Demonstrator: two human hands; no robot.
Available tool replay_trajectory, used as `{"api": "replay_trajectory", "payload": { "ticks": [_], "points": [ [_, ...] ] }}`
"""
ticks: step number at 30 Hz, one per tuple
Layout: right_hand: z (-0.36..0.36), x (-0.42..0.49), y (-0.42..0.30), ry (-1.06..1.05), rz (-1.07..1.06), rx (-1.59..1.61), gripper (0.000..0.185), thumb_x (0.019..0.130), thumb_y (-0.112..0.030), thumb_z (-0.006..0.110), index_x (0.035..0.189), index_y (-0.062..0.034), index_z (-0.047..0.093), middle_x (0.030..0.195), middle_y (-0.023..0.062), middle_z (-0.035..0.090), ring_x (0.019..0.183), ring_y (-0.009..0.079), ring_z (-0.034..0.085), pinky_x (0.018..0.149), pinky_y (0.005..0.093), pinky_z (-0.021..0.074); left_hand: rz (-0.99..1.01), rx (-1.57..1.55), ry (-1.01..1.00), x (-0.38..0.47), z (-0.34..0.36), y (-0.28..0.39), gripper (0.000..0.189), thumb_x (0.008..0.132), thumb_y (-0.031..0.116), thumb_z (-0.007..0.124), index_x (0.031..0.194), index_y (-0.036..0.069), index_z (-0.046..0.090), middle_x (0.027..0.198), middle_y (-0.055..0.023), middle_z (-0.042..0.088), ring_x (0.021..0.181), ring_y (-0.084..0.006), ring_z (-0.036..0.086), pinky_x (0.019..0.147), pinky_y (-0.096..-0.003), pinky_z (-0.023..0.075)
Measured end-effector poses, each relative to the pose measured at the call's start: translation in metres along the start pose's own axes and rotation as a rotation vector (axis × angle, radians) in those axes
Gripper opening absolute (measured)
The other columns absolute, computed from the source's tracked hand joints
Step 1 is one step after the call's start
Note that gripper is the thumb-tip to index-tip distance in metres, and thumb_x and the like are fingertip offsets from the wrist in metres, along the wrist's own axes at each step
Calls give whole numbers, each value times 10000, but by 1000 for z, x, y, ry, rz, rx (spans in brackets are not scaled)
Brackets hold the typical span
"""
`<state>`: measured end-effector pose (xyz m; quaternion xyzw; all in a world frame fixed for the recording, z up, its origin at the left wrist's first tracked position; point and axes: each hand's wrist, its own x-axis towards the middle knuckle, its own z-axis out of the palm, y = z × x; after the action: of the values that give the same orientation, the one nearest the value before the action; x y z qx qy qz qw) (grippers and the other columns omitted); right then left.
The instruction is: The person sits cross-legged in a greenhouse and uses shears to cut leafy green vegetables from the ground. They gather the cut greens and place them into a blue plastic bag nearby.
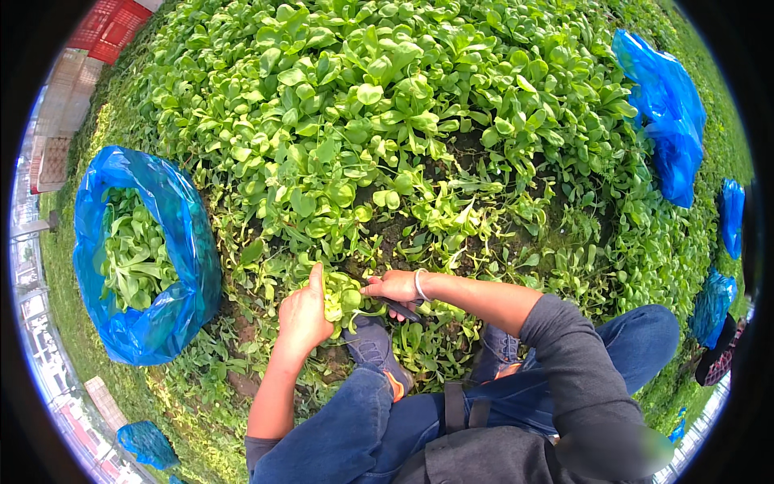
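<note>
My left hand [306, 313] is closed around a small bunch of leafy greens [342, 297], with its thumb or a finger pointing up along the side. My right hand [396, 287], with a white band at the wrist, grips a knife by its black handle [406, 310]. The dark blade runs towards the bunch and is partly hidden by leaves and fingers. Both hands are low over the bed, just beyond my left shoe [370, 346]. Dense, round-leaved green plants [363, 91] fill the ground ahead, thinner and yellower near my hands.
At left stands an open blue plastic bag [202, 266] with picked greens [140, 254] inside. Another blue bag [668, 115] lies on the plants at upper right. Red crates [112, 30] are stacked at upper left. A person [719, 357] is partly visible at the right rim.
</note>
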<state>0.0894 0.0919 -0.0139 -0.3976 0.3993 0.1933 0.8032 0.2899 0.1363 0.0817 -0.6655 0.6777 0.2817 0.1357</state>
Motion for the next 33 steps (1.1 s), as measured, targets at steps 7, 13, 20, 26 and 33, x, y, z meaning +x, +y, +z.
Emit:
{"api": "replay_trajectory", "payload": {
  "ticks": [7, 13, 20, 26, 33],
  "points": [
    [0, -8, 20, 112, -147, -100, 489, 940, -461, 545, 701, -52, 425, 571, 96, 580, 433, 179, 579, 431, 329, 507, -100, 10, 52, -7, 28, -37, 417, 597, 32, 699, 1003, 21, 601, 940, -176, 641, 951, -342, 621, 844, -444, 477],
    [-10, -23, 39, 64, -133, -23, 476, 939, -435, 560, 679, -61, 421, 632, 126, 636, 501, 200, 648, 464, 337, 541, 118, 95, 349, -23, 21, -32, 508, 508, 52, 787, 979, 33, 598, 1339, -227, 462, 1291, -371, 399, 1030, -469, 350],
    [-6, -27, 42, 92, -136, 80, 453, 928, -391, 600, 668, -60, 431, 626, 122, 637, 518, 198, 659, 478, 330, 540, 185, -643, 147, -52, 19, -85, 558, 596, 70, 819, 1116, 34, 621, 1154, -95, 620, 1053, -240, 603, 923, -341, 481],
    [-12, -32, 45, 68, -121, 95, 405, 919, -393, 607, 735, -44, 512, 640, 131, 646, 500, 205, 653, 458, 316, 530, -39, -1210, 869, -143, -71, -126, 626, 741, 114, 790, 1294, 32, 508, 1253, -123, 574, 1126, -228, 573, 1002, -365, 458],
    [2, -20, 23, -57, -6, -140, 586, 915, -510, 544, 699, 34, 568, 643, 125, 640, 516, 224, 661, 476, 344, 564, -330, 603, 989, -147, -227, -230, 566, 734, 49, 740, 1261, 52, 535, 1345, -170, 512, 1234, -370, 485, 1035, -407, 395]
  ]
}}
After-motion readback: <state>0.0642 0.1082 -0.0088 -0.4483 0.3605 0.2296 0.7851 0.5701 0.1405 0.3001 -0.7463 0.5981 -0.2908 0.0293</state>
